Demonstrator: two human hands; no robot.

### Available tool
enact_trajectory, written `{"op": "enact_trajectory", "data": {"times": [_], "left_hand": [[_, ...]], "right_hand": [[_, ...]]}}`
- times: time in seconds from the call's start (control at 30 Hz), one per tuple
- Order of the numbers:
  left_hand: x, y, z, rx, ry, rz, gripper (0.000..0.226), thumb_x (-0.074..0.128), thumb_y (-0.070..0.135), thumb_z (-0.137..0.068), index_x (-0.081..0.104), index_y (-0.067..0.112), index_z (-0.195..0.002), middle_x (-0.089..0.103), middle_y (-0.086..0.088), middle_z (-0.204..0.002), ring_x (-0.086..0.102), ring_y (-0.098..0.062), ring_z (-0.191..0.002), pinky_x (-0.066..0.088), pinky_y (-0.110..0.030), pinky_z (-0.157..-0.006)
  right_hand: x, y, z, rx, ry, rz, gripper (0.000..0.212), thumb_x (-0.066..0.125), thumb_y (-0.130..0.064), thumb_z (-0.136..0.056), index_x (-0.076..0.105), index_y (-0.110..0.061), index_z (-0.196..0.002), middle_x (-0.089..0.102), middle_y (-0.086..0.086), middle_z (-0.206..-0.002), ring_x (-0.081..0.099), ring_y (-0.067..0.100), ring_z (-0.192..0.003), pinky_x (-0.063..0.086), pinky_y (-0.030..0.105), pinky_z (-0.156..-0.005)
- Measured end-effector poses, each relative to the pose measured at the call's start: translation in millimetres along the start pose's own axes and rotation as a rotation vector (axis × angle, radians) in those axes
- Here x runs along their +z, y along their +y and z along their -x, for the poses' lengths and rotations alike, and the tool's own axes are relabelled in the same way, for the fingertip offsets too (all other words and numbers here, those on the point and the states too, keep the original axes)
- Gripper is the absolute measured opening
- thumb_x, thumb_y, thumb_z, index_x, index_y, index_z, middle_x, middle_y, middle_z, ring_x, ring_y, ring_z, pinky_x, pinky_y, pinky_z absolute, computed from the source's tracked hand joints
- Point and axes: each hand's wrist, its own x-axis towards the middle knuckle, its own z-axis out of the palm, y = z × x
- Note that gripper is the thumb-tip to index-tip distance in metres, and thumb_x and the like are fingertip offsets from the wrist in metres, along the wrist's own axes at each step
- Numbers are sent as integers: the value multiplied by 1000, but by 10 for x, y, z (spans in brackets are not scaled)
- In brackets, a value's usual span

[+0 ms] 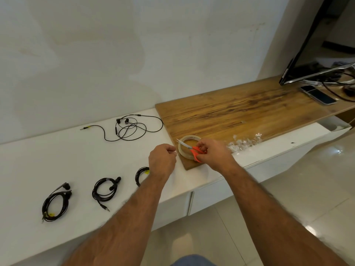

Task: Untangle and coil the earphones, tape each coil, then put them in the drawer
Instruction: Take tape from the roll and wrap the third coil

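My right hand (pixel 213 153) grips orange-handled scissors (pixel 189 148) over a roll of clear tape (pixel 187 148), blades pointing left. My left hand (pixel 162 160) is curled just left of the roll, pinching what looks like a thin strip of tape at its fingertips. Three coiled black earphones lie on the white counter: one at the left (pixel 55 204), one in the middle (pixel 105 190), one (pixel 140 175) partly hidden behind my left wrist. A loose uncoiled earphone (pixel 128 128) sprawls farther back.
The tape roll sits on the corner of a wooden board (pixel 240 114). Crumpled clear tape scraps (pixel 244 142) lie along the board's front edge. A TV (pixel 315 45), cables and a phone (pixel 318 96) stand far right. White drawer fronts (pixel 211 196) run below the counter.
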Motion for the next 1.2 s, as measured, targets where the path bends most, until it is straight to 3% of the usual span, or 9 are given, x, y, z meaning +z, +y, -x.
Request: {"op": "enact_trajectory", "data": {"times": [0.1,0.17,0.37,0.5,0.6,0.8,0.97,1.2], "left_hand": [[-58,88,43,75,27,-156,23,58,12,-89,73,16,-105,74,-1,-101,67,-19,-94,52,-30,-87],[-97,107,66,93,14,-205,25,56,12,-89,74,16,-105,74,0,-102,68,-19,-92,52,-29,-86],[-215,111,180,82,-57,-253,25,54,11,-85,76,16,-95,75,1,-95,70,-23,-79,54,-30,-80],[-308,84,257,56,-102,-246,21,54,11,-84,74,16,-84,75,-1,-87,71,-20,-66,51,-22,-64],[-347,66,299,26,-131,-221,18,55,12,-84,72,16,-80,74,-3,-80,71,-18,-63,49,-20,-62],[-371,90,304,-16,-103,-171,22,51,6,-83,72,8,-81,73,-11,-78,72,-22,-64,57,-31,-72],[-384,109,275,-29,-64,-208,26,48,5,-81,73,10,-78,74,-10,-75,72,-25,-65,53,-26,-64],[-381,89,286,-9,-70,-201,25,50,7,-83,74,11,-83,74,-10,-78,71,-25,-68,55,-28,-71]], "right_hand": [[1,-12,-39,34,7,6,24,79,-24,-77,68,-24,-99,67,-8,-82,61,7,-78,54,28,-66],[3,-25,-55,50,5,26,22,78,-25,-78,68,-23,-97,67,-7,-80,61,8,-77,52,27,-63],[34,-147,-114,104,23,100,16,78,-32,-77,66,-24,-83,66,-5,-77,63,12,-76,54,30,-63],[31,-253,-108,150,7,129,17,79,-29,-77,69,-20,-86,66,-2,-81,60,12,-77,49,26,-60],[46,-268,-96,165,26,103,20,81,-28,-76,70,-18,-89,65,-3,-81,58,11,-75,41,22,-53],[-17,-197,-101,194,-25,-89,27,84,-18,-70,70,-18,-93,69,1,-88,67,19,-87,60,41,-74],[-75,-128,-45,95,-83,-55,31,83,-21,-73,70,-16,-101,71,-1,-85,68,14,-83,57,28,-64],[2,-182,-37,102,-16,121,23,78,-31,-79,70,-20,-98,70,-1,-88,64,14,-84,58,36,-71]]}}
